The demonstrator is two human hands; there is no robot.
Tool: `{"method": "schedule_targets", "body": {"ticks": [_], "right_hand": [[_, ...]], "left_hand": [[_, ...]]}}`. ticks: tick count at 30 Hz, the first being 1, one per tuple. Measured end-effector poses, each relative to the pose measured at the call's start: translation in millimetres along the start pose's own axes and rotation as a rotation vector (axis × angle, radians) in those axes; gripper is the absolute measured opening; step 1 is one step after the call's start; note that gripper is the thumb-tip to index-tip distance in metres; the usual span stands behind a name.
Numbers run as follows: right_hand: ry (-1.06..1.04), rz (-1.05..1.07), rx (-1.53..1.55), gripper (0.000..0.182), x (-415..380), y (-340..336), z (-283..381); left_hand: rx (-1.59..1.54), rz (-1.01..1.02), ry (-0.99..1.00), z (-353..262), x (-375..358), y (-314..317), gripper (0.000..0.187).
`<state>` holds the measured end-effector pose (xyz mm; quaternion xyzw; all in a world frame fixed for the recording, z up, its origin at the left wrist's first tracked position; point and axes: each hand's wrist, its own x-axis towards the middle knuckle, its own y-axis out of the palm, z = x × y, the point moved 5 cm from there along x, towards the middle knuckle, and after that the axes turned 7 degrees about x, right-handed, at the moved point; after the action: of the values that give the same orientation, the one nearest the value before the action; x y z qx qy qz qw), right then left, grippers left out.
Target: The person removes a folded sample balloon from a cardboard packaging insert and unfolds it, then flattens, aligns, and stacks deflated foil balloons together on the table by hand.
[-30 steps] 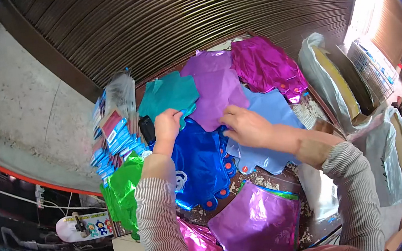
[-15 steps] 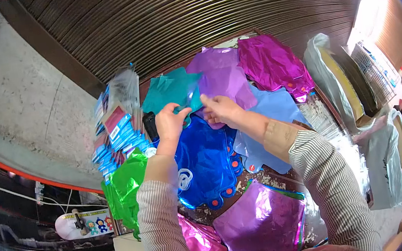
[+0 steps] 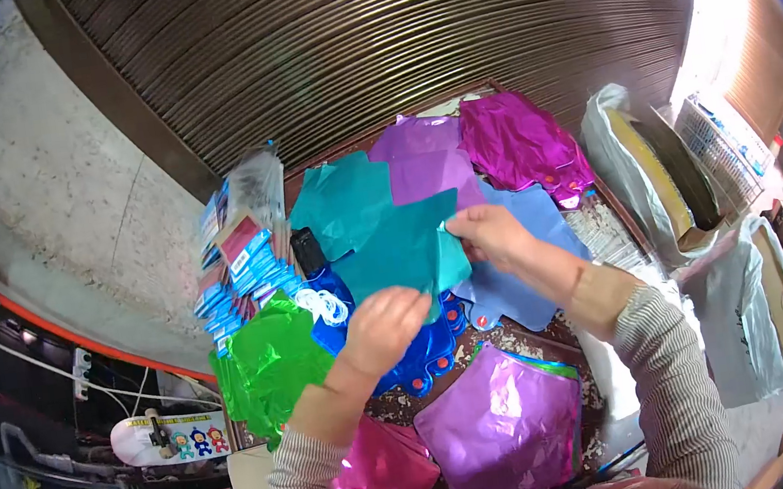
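Observation:
A flat teal foil balloon (image 3: 392, 244) is stretched between my two hands above the table. My right hand (image 3: 493, 237) pinches its right corner, where a lighter flap folds over. My left hand (image 3: 387, 328) is closed at its lower edge, fingertips partly hidden. Behind it lie more teal balloons (image 3: 336, 193). Dark blue balloons (image 3: 420, 358) with orange round marks are partly covered underneath. Beside my left hand are a white cord bundle (image 3: 323, 307) and green balloons (image 3: 274, 362). Light blue balloons (image 3: 520, 292) lie under my right forearm.
Purple (image 3: 431, 171), magenta (image 3: 521, 145), lilac (image 3: 502, 426) and pink balloons (image 3: 390, 474) cover other parts of the worn table. Packaged items (image 3: 246, 253) and a black object (image 3: 307, 251) sit at the left. White bags (image 3: 749, 328) stand right; a ribbed shutter (image 3: 385, 30) rises behind.
A teal balloon has come off the teal pile toward me and now spans both hands. My left hand has moved down and toward me; my right has shifted right and slightly down.

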<state>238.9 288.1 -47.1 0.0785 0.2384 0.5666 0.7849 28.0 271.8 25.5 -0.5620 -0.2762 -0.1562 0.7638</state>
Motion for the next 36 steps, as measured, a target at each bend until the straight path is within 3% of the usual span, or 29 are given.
{"method": "schedule_targets", "body": {"ticks": [5,10,14,19,30,35,36], "right_hand": [[-0.108,0.060,-0.028,0.007,-92,-5,18],[-0.293,0.059,-0.179,0.007,-165,5,38],[-0.339,0.035,-0.093,0.010,-203,9,39],[-0.221,0.083,0.108,0.013,-243,18,46],[-0.294,0.109,0.224,0.017,-284,16,41],[-0.318,0.102,0.308,0.004,-299,18,43],[-0.367,0.104,0.287,0.005,-305,16,46]], "left_hand": [[-0.163,0.016,0.012,-52,-11,-41,0.025],[-0.285,-0.073,-0.135,-94,-11,-73,0.023],[-0.554,-0.070,-0.636,-108,-23,-77,0.015],[-0.900,-0.079,-0.978,-124,-33,-88,0.010],[-1.062,-0.173,-0.983,-146,-28,-123,0.014],[-1.038,-0.134,-1.029,-153,-27,-141,0.015],[-0.859,-0.183,-0.839,-157,-22,-157,0.016]]}}
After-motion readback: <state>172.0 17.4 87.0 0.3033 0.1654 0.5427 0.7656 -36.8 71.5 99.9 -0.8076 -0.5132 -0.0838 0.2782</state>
